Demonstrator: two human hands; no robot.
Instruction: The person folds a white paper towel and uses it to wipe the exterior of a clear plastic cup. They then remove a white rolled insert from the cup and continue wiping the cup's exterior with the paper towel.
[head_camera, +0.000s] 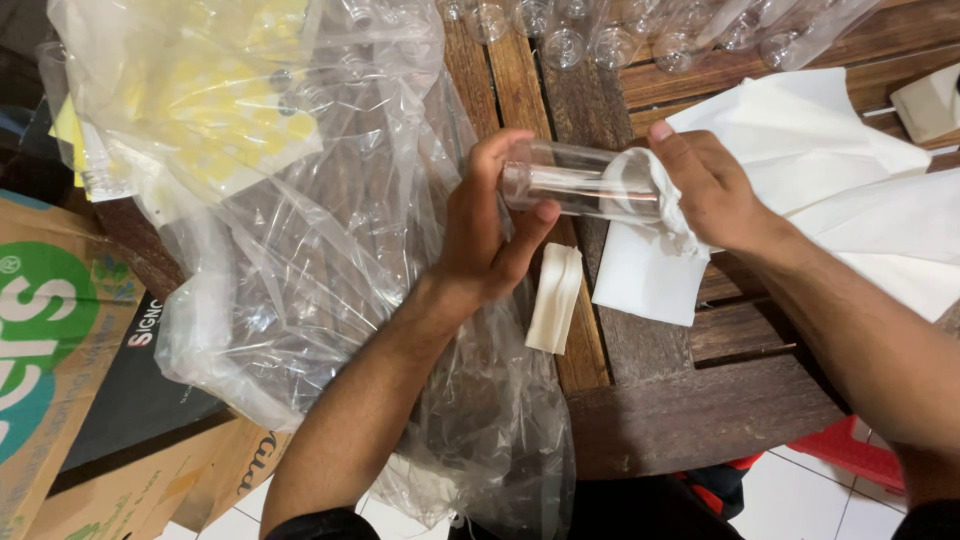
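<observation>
Wooden slatted table (640, 400) over white floor tiles | clear bottle (575, 185) held level above table | left hand (485, 235) grip closed round bottle's neck end | right hand (705, 185) grip pressing white cloth (650, 265) onto bottle's base | crumpled clear plastic bags (300, 250) left of bottle | green-printed cardboard box (45, 340) beyond bags, far left | folded white pad (553, 298) just below bottle

L hand (487, 232) grips clear bottle (575, 186), R hand (708, 187) w/ tissue (650, 265)
</observation>
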